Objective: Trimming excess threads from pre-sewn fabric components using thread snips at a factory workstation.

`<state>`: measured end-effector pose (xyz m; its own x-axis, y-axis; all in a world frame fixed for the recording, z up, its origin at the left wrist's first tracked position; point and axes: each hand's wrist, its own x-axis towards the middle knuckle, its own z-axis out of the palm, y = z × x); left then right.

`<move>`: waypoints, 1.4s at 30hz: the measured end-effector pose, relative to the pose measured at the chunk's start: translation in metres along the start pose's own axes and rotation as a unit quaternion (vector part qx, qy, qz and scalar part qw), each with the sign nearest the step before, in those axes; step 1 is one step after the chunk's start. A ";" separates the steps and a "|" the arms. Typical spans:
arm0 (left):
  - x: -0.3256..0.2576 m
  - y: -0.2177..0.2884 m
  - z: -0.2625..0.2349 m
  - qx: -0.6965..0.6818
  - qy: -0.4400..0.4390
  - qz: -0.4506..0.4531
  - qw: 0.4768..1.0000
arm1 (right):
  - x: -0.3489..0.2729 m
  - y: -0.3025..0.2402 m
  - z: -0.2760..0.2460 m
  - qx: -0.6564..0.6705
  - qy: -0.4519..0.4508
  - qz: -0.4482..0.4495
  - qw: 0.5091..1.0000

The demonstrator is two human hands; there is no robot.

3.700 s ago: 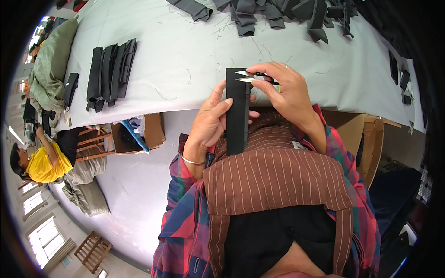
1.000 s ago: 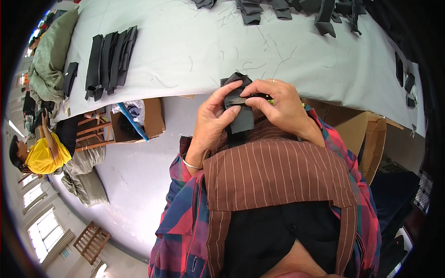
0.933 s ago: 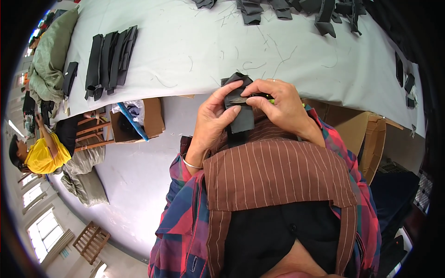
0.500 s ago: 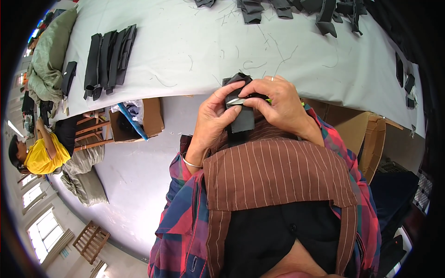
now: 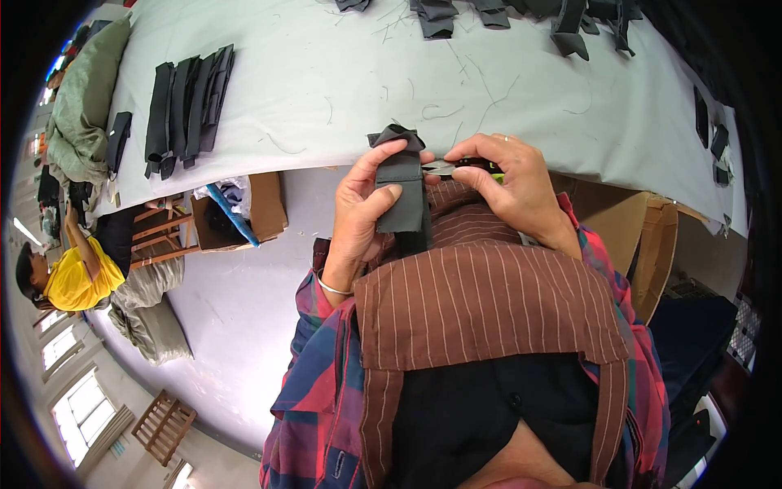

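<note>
Just off the table's front edge, my left hand (image 5: pixel 355 207) pinches a dark grey fabric strip (image 5: pixel 400 204), thumb on its face and fingers behind. A stitched seam crosses the strip below its folded upper end, and its lower end hangs toward my apron. To the right, my right hand (image 5: pixel 521 189) is closed on thread snips (image 5: pixel 474 165) with silver blades and a black and yellow-green handle. The blades point left, at the strip's right edge; whether they touch it I cannot tell.
On the white-covered table (image 5: pixel 326 65) lie a row of dark strips (image 5: pixel 187 110) at left, more strips (image 5: pixel 570 28) at the far side, and loose threads. Cardboard boxes (image 5: pixel 267 208) stand below the edge. Far left, a person in a yellow top (image 5: pixel 85 273) works at the table.
The snips have moved right, off the strip's face to its right edge. My left hand has shifted slightly left with the strip, turning its seamed face into fuller view.
</note>
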<state>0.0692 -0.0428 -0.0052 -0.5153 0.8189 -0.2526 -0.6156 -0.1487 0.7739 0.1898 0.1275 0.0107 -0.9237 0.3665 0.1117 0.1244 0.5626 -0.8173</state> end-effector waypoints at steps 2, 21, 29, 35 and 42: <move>-0.001 0.001 0.002 0.001 0.005 0.000 1.000 | 0.001 0.000 0.000 -0.007 -0.004 -0.002 1.000; 0.000 -0.004 -0.003 0.032 0.007 0.013 0.999 | 0.000 -0.011 0.000 -0.024 0.020 -0.026 0.999; -0.001 -0.001 -0.002 0.025 0.009 0.005 1.000 | -0.001 -0.013 -0.004 -0.057 -0.027 0.004 0.998; -0.001 -0.001 -0.001 0.020 0.007 0.007 1.000 | 0.000 -0.012 0.005 -0.035 0.028 -0.042 0.998; 0.000 -0.003 -0.005 0.011 0.008 0.009 1.000 | 0.000 -0.005 0.008 -0.096 0.052 -0.119 0.987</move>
<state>0.0681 -0.0449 -0.0100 -0.5358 0.8070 -0.2485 -0.5937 -0.1507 0.7905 0.1866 0.1187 0.0101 -0.8937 0.2765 0.3532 -0.0153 0.7682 -0.6400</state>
